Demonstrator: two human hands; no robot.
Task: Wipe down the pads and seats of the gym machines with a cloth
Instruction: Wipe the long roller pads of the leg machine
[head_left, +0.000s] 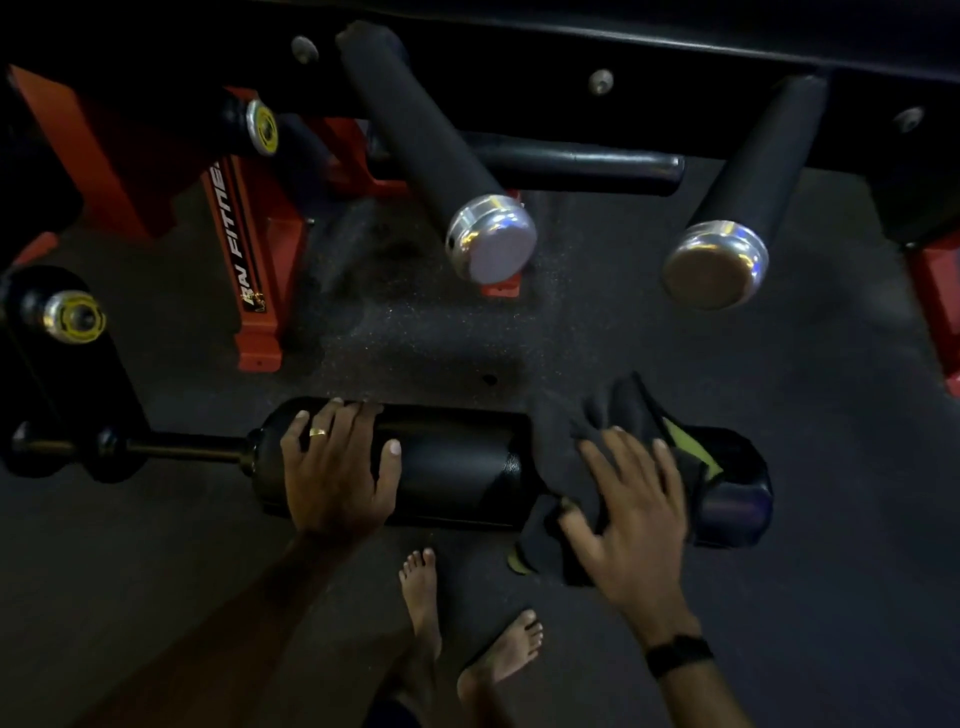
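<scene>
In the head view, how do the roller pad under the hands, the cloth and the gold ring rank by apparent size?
1. roller pad, longest
2. cloth, draped over the pad's right part under the right hand
3. gold ring, on the left hand, clearly smallest

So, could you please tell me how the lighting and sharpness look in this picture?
Head view: dim overall, with the upper frame nearly black; bright glare on the two metal end caps; the right hand on the cloth looks slightly motion-blurred, the left hand sharper; wide-angle bending shows at the edges.
</scene>
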